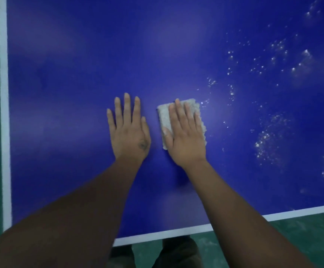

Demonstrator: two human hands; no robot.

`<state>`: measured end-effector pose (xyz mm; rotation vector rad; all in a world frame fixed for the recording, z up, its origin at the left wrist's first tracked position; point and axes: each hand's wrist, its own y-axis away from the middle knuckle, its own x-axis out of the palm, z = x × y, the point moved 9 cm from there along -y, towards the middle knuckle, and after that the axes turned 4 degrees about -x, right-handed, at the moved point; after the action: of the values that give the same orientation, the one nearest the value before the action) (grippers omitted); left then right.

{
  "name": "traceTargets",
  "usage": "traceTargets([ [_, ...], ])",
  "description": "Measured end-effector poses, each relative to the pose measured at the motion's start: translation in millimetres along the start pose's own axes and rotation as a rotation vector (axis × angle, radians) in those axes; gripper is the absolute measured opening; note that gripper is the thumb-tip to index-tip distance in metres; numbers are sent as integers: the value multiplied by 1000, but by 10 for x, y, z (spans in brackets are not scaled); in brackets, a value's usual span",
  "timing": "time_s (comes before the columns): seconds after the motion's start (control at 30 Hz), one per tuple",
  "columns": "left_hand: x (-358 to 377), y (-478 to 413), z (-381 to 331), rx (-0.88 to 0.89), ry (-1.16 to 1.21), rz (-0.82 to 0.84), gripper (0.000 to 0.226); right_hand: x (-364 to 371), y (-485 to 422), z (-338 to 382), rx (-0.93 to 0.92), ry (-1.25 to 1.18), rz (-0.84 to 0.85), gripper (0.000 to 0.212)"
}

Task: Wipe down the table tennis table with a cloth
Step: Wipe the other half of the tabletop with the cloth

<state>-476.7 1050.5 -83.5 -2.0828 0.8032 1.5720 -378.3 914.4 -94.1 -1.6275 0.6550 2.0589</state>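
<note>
Right hand (186, 136) flat-fingered, pressing the cloth (164, 117) — white specks (265, 140) (probably droplets) lie rightward; left hand (129, 128) splayed, holding nothing.

No legible text, label, brand or number anywhere. Dark mark (142, 145) on back of left hand (128, 130): too blurred to read. White border lines (4, 93) on table tennis table (79, 74): plain stripes, unlettered.

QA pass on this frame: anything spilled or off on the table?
Yes: white specks are scattered over the right part of the table, beyond the cloth under the right hand. They look like droplets or powder; cannot tell which.
</note>
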Motion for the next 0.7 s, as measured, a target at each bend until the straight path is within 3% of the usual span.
traceTargets([
  [0.17,147,17,16,-52,-79,-13,64,-165,-49,-838,281,54,24,72],
  [0.37,136,31,19,-30,-59,-104,60,-150,-725,-24,15,36,26,71],
  [0.5,137,24,29,-25,-35,-136,58,-249,-1264,-296,-26,43,26,70],
  [0.7,157,13,35,-45,-29,-82,60,-522,-1273,-1555,370,87,-9,68],
])
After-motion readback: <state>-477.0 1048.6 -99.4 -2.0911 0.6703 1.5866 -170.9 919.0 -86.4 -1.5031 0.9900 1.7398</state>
